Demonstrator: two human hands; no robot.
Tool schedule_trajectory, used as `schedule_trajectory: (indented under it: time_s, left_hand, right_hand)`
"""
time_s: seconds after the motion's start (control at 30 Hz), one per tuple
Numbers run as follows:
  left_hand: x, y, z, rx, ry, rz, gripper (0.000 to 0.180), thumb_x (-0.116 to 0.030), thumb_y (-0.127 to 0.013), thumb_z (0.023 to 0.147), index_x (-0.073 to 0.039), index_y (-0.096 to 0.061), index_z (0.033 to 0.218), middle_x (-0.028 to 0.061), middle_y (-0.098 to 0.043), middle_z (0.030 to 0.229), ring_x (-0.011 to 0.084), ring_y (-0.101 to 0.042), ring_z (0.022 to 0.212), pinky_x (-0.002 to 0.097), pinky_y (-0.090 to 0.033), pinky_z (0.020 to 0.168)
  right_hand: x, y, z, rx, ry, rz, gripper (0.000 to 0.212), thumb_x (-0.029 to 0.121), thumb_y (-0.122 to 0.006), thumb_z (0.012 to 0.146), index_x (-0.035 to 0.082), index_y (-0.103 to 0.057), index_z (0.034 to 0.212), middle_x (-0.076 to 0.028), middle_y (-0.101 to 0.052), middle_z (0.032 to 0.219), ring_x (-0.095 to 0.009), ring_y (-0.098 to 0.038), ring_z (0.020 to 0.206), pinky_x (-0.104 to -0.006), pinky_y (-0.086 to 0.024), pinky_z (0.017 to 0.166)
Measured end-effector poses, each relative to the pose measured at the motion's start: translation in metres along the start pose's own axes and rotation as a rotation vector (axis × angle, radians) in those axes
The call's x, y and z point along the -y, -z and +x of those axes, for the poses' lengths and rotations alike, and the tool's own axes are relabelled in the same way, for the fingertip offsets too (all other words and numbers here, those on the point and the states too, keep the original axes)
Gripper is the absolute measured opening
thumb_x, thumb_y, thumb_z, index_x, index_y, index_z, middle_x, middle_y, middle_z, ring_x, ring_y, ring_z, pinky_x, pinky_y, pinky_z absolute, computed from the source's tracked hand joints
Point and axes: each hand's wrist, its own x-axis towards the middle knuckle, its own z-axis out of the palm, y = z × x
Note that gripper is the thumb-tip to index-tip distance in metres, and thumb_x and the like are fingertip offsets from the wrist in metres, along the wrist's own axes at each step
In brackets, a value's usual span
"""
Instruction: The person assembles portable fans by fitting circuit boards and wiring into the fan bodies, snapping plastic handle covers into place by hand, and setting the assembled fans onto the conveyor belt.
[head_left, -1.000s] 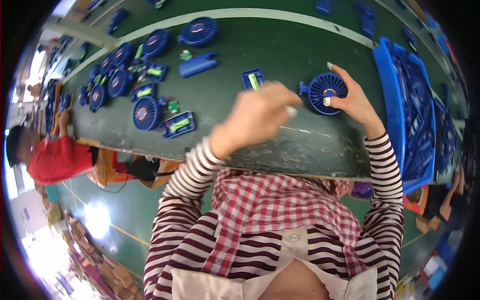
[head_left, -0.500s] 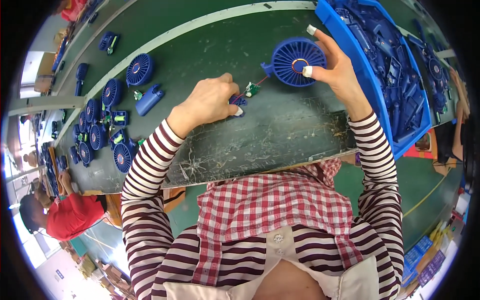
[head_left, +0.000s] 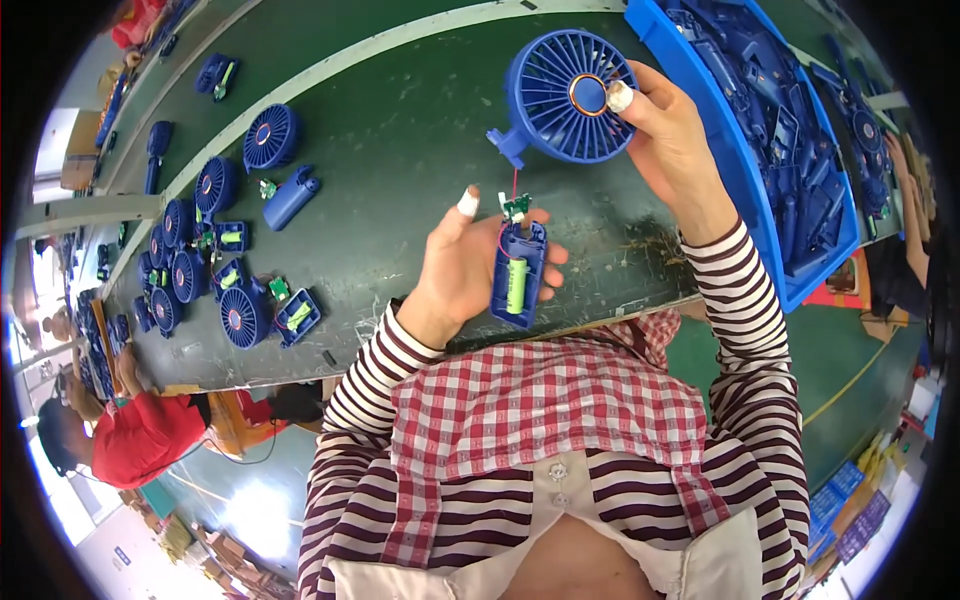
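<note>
Lifted off the bench since half a second ago: handle shell (head_left: 518, 272) now cupped in left hand (head_left: 470, 268), raised clear of the green table (head_left: 400, 150). Holds a green battery (head_left: 515, 284), with a small circuit board (head_left: 516, 207) at its top end and thin red wires up to the fan head (head_left: 572, 97). Fan head pinched at its hub by right hand (head_left: 668, 140), thumb taped. Both parts probably light, stiff plastic; wires and board look fragile, so best gripped by shell sides and grille rim, never the leads. Beyond: blue bin (head_left: 745, 190) at right, more fans (head_left: 245, 318) at left.
</note>
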Motion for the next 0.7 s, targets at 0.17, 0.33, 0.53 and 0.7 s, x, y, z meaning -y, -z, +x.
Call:
schedule_trajectory:
  time_s: [0.17,0.33,0.53,0.7]
  left_hand:
    - [0.002,0.007,0.003,-0.003,-0.064,-0.045,0.062,-0.054,-0.039,0.088,0.003,-0.048,0.112,0.0157,-0.059,0.082,0.0292,-0.060,0.071,0.0433,-0.051,0.070]
    - [-0.003,0.000,0.001,-0.212,-0.216,0.226,0.030,-0.002,-0.051,0.081,0.004,-0.050,0.110,0.0133,-0.057,0.086,0.0204,-0.060,0.067,0.0313,-0.053,0.064]
    - [-0.004,-0.020,0.000,-0.391,-0.194,0.495,0.036,0.012,-0.049,0.074,0.007,-0.049,0.110,0.0128,-0.054,0.090,0.0196,-0.061,0.067,0.0292,-0.053,0.059]
    - [-0.005,-0.022,0.000,-0.466,-0.198,0.487,0.021,0.009,-0.053,0.076,0.008,-0.052,0.097,0.0149,-0.059,0.083,0.0218,-0.062,0.064,0.0312,-0.056,0.060]
  right_hand:
    - [0.003,-0.012,-0.006,0.050,-0.022,-0.044,0.046,0.015,-0.067,0.079,-0.005,-0.050,0.117,-0.005,-0.061,0.102,-0.010,-0.055,0.091,-0.0232,-0.042,0.081]
    - [0.004,-0.011,-0.002,0.090,-0.065,-0.088,0.043,0.017,-0.062,0.084,-0.005,-0.049,0.118,-0.007,-0.060,0.104,-0.012,-0.057,0.094,-0.0251,-0.045,0.083]
    - [-0.019,-0.019,0.009,0.139,-0.135,-0.255,0.036,0.019,-0.058,0.087,-0.003,-0.054,0.115,-0.006,-0.061,0.102,-0.011,-0.058,0.091,-0.0243,-0.047,0.081]
    - [-0.029,-0.016,0.011,0.127,-0.137,-0.209,0.035,0.020,-0.057,0.088,-0.002,-0.054,0.115,-0.005,-0.062,0.100,-0.009,-0.058,0.089,-0.0230,-0.048,0.079]
